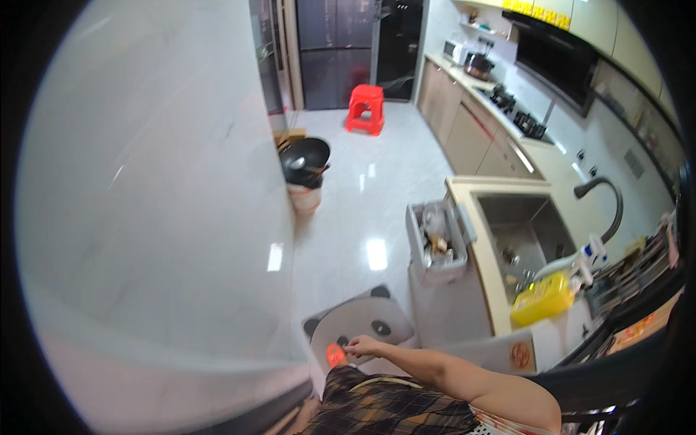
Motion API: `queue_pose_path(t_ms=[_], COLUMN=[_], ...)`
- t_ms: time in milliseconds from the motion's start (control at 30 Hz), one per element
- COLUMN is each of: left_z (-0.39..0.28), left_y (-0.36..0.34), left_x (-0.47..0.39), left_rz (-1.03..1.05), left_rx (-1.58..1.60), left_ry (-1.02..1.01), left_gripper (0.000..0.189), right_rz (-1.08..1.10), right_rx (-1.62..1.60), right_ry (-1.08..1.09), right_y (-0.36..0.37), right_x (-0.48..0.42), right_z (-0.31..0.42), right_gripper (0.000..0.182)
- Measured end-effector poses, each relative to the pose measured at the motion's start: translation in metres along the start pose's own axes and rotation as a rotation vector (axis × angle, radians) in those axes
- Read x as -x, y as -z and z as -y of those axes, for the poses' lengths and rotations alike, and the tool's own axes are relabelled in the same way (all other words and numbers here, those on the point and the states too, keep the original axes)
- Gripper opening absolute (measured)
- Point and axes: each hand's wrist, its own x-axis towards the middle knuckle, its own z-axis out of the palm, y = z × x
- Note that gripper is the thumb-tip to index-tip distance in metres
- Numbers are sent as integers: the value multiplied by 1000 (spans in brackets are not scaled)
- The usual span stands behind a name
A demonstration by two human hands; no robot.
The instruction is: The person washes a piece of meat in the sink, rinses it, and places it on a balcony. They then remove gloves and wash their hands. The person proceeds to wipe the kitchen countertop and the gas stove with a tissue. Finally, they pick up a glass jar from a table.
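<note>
My right hand (362,346) hangs low in front of my body, its fingers bent together, above a grey floor mat with a panda face (353,321). Beside its fingertips, an orange slipper (336,354) shows on my foot. Whether the fingers pinch something small is too blurred to tell. A dark plaid apron (380,402) covers my front. At the bottom edge, left of the apron, a patch of skin shows, perhaps my left hand or forearm (309,409); its fingers cannot be made out.
A bin with rubbish (409,239) hangs at the counter beside the steel sink (527,228). A yellow bottle (544,299) stands near the sink. A wok (307,157) sits on a bucket (304,198) by the left wall. A red plastic stool (366,109) stands farther back, near dark doors.
</note>
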Motion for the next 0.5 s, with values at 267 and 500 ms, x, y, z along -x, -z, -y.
queue_pose_path(t_ms=[267, 500], left_z=[-477, -661], left_y=[-16, -10], left_x=[-76, -151], left_rz=[144, 95], left_rx=[-137, -367], left_ry=[-386, -264], left_gripper=[48, 42], right_rz=[-265, -279], right_rx=[200, -378], right_ry=[181, 82], right_y=[175, 343], right_x=[-99, -253], right_z=[143, 190], right_gripper=[39, 44])
